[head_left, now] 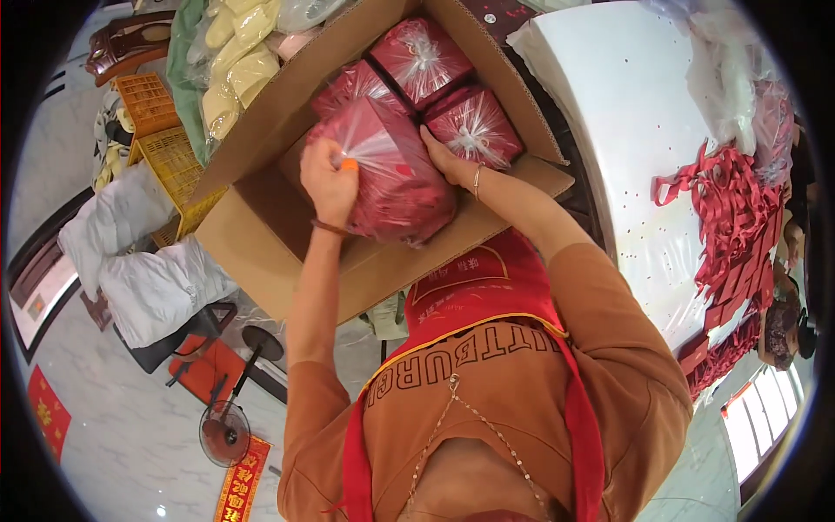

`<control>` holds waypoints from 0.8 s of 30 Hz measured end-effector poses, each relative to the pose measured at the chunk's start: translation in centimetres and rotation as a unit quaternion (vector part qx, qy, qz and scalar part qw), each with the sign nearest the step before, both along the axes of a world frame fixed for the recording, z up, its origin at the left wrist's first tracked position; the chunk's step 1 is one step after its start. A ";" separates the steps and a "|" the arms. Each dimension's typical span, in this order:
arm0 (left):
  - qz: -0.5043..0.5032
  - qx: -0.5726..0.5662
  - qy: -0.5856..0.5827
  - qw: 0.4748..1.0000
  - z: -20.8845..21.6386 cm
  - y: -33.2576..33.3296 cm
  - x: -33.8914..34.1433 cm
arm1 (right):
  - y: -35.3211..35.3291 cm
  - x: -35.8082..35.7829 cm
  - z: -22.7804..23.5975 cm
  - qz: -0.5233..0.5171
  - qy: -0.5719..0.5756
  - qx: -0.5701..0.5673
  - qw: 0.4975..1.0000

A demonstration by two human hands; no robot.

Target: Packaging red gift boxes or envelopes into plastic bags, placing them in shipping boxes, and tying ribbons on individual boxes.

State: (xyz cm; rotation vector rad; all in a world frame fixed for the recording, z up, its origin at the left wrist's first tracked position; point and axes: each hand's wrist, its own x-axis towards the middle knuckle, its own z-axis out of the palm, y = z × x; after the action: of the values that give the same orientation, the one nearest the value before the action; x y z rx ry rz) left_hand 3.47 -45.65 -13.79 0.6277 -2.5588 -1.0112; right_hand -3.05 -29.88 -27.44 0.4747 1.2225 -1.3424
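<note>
Over an open cardboard carton (242, 217) I hold a red box wrapped in clear, shiny plastic (396, 183). My left hand (330, 178) is closed on its left side, the wrap pulled into creases near the thumb, which has an orange nail. Against the right side of the same box rests my right hand (445, 157); part of its fingers is hidden. Behind it in the carton sit more wrapped red boxes: one at the back (422, 59), one at the right (474, 129) and a partly covered one at the left (358, 87).
To the right stands a white-topped table (600, 104) with a heap of red ribbons (726, 209). Left of the carton are bagged pale-yellow slippers (239, 61), a yellow crate (174, 161) and white sacks (156, 278). A fan (224, 433) stands at lower left.
</note>
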 end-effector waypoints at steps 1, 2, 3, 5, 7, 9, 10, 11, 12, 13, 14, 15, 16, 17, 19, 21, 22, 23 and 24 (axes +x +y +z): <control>-0.037 -0.077 0.043 0.995 0.0 1.4 -0.5 | 0.7 -0.3 -1.0 -0.009 0.004 0.004 1.000; -0.059 -0.083 0.045 0.994 0.0 2.4 -0.8 | 1.1 -0.2 -2.5 -0.018 0.022 0.049 0.998; -0.066 -0.080 0.048 0.993 -0.3 3.2 -0.9 | 1.8 -0.3 -3.8 -0.028 0.040 0.094 0.994; -0.046 -0.147 0.046 0.987 -1.1 3.6 0.7 | 2.3 1.8 -3.0 -0.055 0.016 0.087 0.995; -0.035 -0.148 0.038 0.988 -1.5 4.5 1.9 | 3.1 5.1 0.5 -0.103 0.005 0.135 0.986; -0.034 -0.148 0.050 0.987 -1.7 5.4 2.7 | 3.0 6.9 7.1 -0.115 0.016 0.181 0.977; -0.048 -0.143 0.048 0.987 -1.5 5.9 2.8 | 2.9 7.4 9.7 -0.240 -0.124 0.088 0.959; -0.048 -0.141 0.049 0.988 -1.8 6.5 2.7 | 2.9 7.6 10.8 -0.356 -0.258 -0.007 0.898; -0.042 -0.130 0.050 0.989 -2.3 7.1 2.8 | 2.8 7.7 10.0 -0.356 -0.258 -0.006 0.898; -0.039 -0.116 0.053 0.991 -2.9 7.8 2.7 | 2.9 7.8 8.5 -0.445 -0.268 -0.039 0.854; -0.048 -0.109 0.071 0.990 -3.4 8.3 2.7 | 2.9 7.9 7.4 -0.526 -0.277 -0.072 0.801; -0.049 -0.106 0.070 0.991 -4.2 8.6 2.8 | 2.9 7.8 6.2 -0.528 -0.277 -0.070 0.800; -0.055 -0.096 0.061 0.992 -5.2 8.8 3.2 | 2.9 7.9 5.2 -0.551 -0.260 -0.033 0.792; -0.062 -0.088 0.054 0.993 -6.2 9.0 3.3 | 2.9 7.8 4.2 -0.573 -0.241 0.001 0.783; -0.069 -0.079 0.038 0.994 -8.0 9.3 3.4 | 2.9 8.1 1.8 -0.574 -0.219 0.027 0.788; -0.091 -0.082 0.019 0.992 -9.5 9.4 3.1 | 2.9 8.1 0.2 -0.529 -0.172 0.108 0.824; -0.102 -0.068 -0.017 0.992 -10.6 8.3 4.7 | 1.2 6.6 4.7 -0.475 -0.249 0.221 0.815; -0.100 -0.067 -0.013 0.993 -11.1 8.5 4.8 | 2.1 6.7 5.1 -0.474 -0.245 0.221 0.816; -0.143 -0.060 -0.073 0.985 -11.8 8.5 4.8 | 3.4 6.8 5.0 -0.424 -0.184 0.144 0.875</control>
State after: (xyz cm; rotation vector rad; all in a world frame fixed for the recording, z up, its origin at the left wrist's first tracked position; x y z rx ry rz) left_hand 8.26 -37.17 -25.56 0.3171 -2.8751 -0.9169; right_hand 3.71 -26.46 -22.40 1.5429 0.9053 -1.6712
